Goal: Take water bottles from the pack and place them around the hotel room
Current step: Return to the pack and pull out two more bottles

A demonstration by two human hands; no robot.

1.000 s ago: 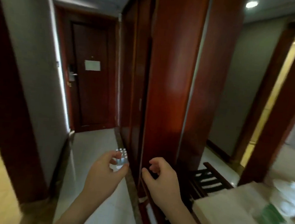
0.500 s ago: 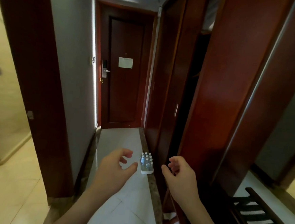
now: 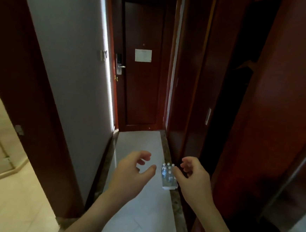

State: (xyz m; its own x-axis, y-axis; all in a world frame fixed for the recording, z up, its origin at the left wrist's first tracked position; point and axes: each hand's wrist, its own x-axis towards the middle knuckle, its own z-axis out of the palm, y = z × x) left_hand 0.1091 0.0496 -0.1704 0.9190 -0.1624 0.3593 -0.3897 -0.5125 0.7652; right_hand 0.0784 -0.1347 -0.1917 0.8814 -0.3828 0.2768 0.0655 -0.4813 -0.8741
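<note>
A shrink-wrapped pack of water bottles point(image 3: 168, 177) with white caps stands on the pale hallway floor, close against the base of the wooden wardrobe on the right. My left hand point(image 3: 132, 171) is raised in front of me, to the left of the pack, fingers curled and apart, empty. My right hand point(image 3: 192, 177) hovers just right of the pack and overlaps its edge in the view, fingers also loosely curled and empty. Both hands are well above the floor, not touching the pack.
A narrow tiled corridor point(image 3: 136, 202) runs to a dark wooden entrance door point(image 3: 141, 89) with a lock handle point(image 3: 118, 66). A grey wall point(image 3: 69, 72) lines the left, a red-brown wardrobe point(image 3: 286, 108) with an open dark gap the right. A beige bathroom floor point(image 3: 0, 186) opens at left.
The view has swung left and moved forward into the corridor; the table and luggage rack have left the frame. The pack now appears between my two hands, which stay empty.
</note>
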